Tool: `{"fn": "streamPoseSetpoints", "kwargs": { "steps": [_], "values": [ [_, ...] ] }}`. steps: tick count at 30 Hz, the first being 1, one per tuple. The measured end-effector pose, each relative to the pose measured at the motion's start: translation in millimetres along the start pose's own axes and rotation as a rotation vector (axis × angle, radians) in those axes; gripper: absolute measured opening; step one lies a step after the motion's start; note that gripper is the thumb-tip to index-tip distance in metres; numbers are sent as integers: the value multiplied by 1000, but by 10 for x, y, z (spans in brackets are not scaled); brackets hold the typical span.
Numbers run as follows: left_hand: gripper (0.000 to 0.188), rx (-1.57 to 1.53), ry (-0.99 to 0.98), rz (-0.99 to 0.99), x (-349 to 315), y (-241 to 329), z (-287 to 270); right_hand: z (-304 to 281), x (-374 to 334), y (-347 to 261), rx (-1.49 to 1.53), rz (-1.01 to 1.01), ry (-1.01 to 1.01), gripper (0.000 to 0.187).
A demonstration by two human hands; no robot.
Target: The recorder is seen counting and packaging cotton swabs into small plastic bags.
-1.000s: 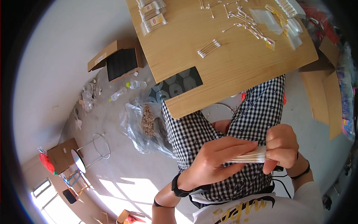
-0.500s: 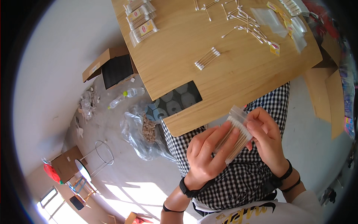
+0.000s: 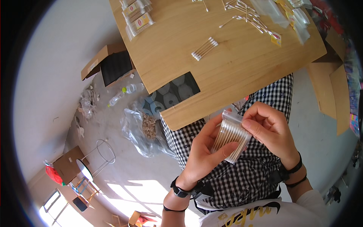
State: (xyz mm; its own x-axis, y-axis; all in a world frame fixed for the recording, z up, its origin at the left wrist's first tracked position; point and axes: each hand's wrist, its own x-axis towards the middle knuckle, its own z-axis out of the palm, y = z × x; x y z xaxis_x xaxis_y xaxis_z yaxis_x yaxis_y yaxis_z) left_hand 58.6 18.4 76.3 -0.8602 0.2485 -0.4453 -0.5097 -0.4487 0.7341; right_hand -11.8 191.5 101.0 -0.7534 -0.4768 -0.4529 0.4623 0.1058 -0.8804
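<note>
Over my lap, a small clear zip bag of cotton swabs (image 3: 231, 137) rests in my left hand (image 3: 204, 153), whose thumb presses across its front while the fingers go behind. My right hand (image 3: 269, 130) pinches the bag's upper right edge, just below the zip strip, between thumb and bent forefinger. White swab tips line up at the bag's top and the pale sticks run down inside. On the wooden table (image 3: 166, 49) ahead lies a small row of loose swabs (image 3: 205, 48). Farther right is a scattered heap of swabs (image 3: 251, 17).
Filled swab bags (image 3: 138, 20) are stacked at the table's far left. Flat clear bags (image 3: 270, 13) and a yellow card (image 3: 276, 38) lie at the right. The table has a dark rectangular cutout (image 3: 177, 90). Open cardboard boxes (image 3: 113, 62) and a plastic sack (image 3: 138, 132) stand on the floor.
My left fingers have moved from the front of the bag to behind it, leaving the thumb across the front. My right hand stays at the bag's upper edge. The view has shifted slightly.
</note>
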Motion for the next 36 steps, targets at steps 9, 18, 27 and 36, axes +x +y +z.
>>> {"fn": "streamPoseSetpoints", "kwargs": {
  "steps": [9,18,27,36],
  "values": [
    [36,-325,135,71,-4,-81,102,83,-156,161,-73,-191,180,9],
    [35,-203,270,158,-40,-165,197,189,-104,206,-345,-290,178,16],
    [32,-16,345,320,-29,-167,208,264,-91,166,-601,-414,221,21],
    [43,-747,212,110,84,-224,115,228,-170,166,-432,-493,224,30]
  ]
}}
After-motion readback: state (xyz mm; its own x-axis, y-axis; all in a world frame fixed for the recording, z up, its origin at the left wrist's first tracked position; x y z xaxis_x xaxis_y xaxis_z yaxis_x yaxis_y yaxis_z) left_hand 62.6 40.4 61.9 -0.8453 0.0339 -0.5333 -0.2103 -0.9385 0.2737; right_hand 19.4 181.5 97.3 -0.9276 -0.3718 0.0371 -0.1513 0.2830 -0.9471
